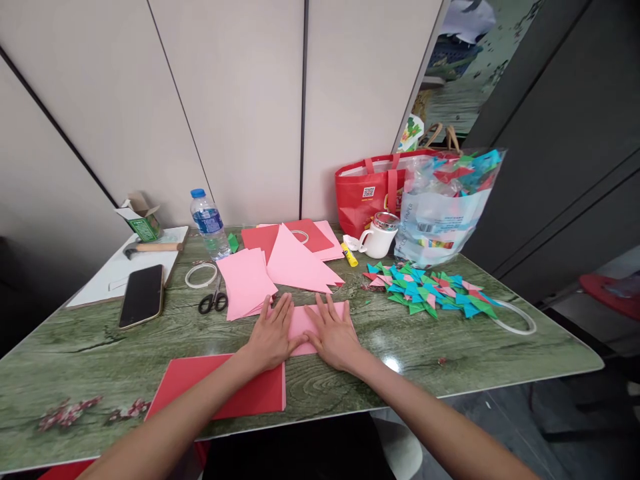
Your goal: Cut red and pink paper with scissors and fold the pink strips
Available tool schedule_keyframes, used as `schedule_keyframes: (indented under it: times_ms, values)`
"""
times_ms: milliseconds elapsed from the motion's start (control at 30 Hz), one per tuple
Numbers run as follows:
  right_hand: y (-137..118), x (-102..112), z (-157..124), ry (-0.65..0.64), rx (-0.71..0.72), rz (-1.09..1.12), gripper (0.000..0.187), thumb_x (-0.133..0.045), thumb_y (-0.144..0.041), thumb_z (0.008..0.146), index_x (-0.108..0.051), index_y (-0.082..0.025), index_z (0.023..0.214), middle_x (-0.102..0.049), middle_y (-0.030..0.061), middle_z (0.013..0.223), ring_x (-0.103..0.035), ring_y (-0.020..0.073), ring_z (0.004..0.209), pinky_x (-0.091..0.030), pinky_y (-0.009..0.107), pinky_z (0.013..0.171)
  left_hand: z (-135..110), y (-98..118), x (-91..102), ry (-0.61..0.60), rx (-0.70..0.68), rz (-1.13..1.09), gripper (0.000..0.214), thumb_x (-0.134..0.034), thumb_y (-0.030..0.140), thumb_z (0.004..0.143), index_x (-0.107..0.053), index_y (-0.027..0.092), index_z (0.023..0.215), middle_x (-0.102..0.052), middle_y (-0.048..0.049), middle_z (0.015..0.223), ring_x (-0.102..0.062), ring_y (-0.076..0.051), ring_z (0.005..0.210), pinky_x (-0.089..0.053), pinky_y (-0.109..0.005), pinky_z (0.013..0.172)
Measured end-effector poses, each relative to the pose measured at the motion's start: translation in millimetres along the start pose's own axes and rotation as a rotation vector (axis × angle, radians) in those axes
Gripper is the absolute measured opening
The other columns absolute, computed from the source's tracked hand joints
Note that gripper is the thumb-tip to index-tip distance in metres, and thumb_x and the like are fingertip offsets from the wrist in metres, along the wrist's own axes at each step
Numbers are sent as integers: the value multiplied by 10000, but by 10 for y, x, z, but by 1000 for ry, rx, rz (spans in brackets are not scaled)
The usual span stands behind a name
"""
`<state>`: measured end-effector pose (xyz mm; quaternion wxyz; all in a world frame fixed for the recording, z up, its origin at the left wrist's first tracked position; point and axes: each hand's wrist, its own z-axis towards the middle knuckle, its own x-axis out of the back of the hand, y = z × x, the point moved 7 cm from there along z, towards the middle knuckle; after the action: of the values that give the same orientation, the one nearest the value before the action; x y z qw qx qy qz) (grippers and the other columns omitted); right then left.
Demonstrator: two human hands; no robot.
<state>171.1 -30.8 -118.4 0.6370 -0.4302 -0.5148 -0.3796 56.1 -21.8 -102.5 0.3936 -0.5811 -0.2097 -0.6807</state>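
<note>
Both of my hands lie flat on a sheet of pink paper near the table's front middle. My left hand presses its left part, fingers stretched out and pointing away from me. My right hand rests on the right part with fingers spread, and the two thumbs meet. Just beyond the left hand sits a stack of pink paper pieces. Pink paper triangles lie further back, over red sheets. Under my left forearm is a red paper stack.
Black-handled scissors, a tape roll, a phone, a hammer and a water bottle stand or lie left. Right are a glue stick, a white mug, folded paper pieces, a red bag and a plastic bag.
</note>
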Motion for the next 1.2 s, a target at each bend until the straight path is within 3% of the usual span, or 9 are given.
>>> schedule_keyframes:
  times_ms: [233,400,633,800,1200]
  values:
    - [61,-34,2,-61,-94,-20,601,-209,-578,867,-200,-296,1398,-20,65,1500,64,316,1355,97,652,964,-32,-50,-40,-32,91,-31,731,-187,573,859,-395,34,1307,-313,-183,1415,-200,-262,1341,-16,-509,1082]
    - [321,-65,-64,-145,-259,-18,623,-183,-606,854,-164,-312,1402,29,51,1503,73,328,1351,73,677,947,-48,-86,-66,-58,174,-33,710,-185,549,863,-384,41,1316,-289,-174,1427,-184,-245,1348,25,-500,1081]
    - [679,-50,-217,-165,-438,-49,701,-152,-667,817,-127,-294,1410,26,53,1504,68,343,1347,47,689,942,-84,-130,-6,-44,350,14,802,-221,575,834,-348,-57,1311,-280,-221,1418,-165,-276,1349,15,-464,1095]
    - [712,-62,-234,-172,-450,-59,747,-120,-688,801,-100,-267,1417,31,62,1503,72,342,1346,46,683,947,-124,-141,-34,-29,395,22,827,-194,580,834,-273,-73,1335,-205,-202,1445,-133,-266,1356,0,-470,1095]
    - [711,-68,-254,-138,-465,-92,776,-106,-703,790,-108,-248,1419,-21,85,1502,31,337,1349,46,661,962,-186,-193,-30,-40,531,74,843,-212,590,833,-330,-107,1294,-228,-275,1414,-137,-319,1348,33,-544,1061]
